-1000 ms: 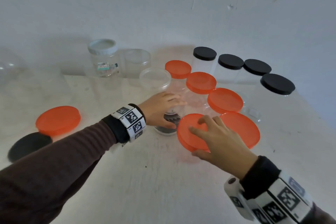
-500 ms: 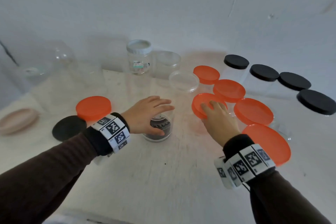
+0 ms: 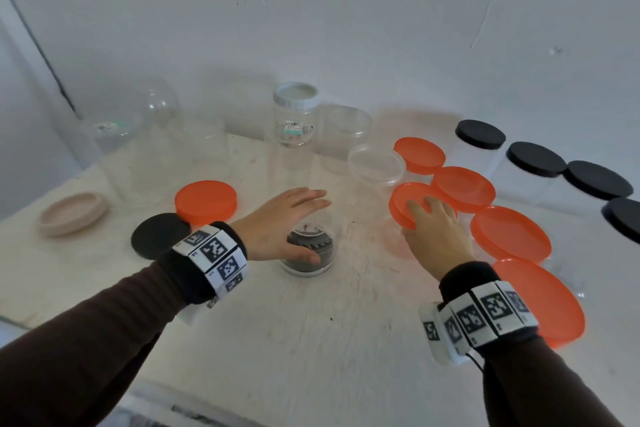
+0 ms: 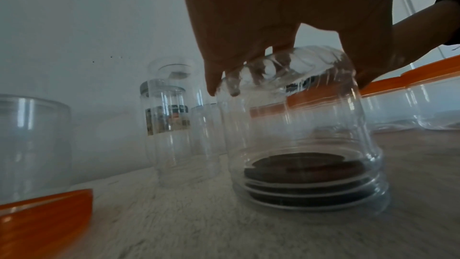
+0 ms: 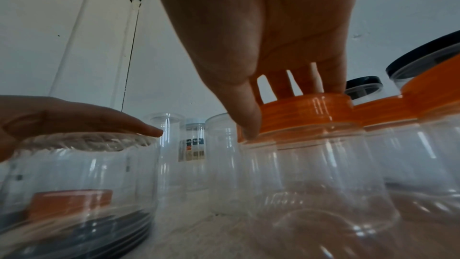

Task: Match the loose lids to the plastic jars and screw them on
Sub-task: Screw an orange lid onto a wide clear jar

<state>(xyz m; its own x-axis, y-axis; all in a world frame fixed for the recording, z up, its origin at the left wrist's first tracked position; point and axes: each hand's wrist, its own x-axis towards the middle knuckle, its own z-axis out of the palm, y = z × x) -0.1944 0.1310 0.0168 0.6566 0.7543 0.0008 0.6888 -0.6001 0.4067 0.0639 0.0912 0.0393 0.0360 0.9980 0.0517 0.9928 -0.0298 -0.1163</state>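
My left hand [image 3: 284,218] lies over the top of a small clear jar [image 3: 311,253] with a dark disc at its bottom. Its fingers are straight and its thumb rests against the jar's side. The left wrist view shows that hand [image 4: 273,27] on the jar [image 4: 298,135]. My right hand [image 3: 433,229] grips an orange lid [image 3: 401,198] sitting on a clear jar, fingers on top. In the right wrist view the thumb of that hand [image 5: 261,36] is on the rim of the lid [image 5: 306,105]. A loose orange lid [image 3: 206,199] and a loose black lid [image 3: 159,234] lie at the left.
Several orange-lidded jars [image 3: 509,232] run along the right, with black-lidded jars [image 3: 535,158] behind them. A white-lidded jar [image 3: 294,118] and open clear jars [image 3: 346,128] stand at the back by the wall. A pink dish [image 3: 71,213] sits at the far left.
My right hand moved the orange-lidded jar away from me into the row of orange lids. My left hand's fingers straightened over the small jar. The head view swung left.
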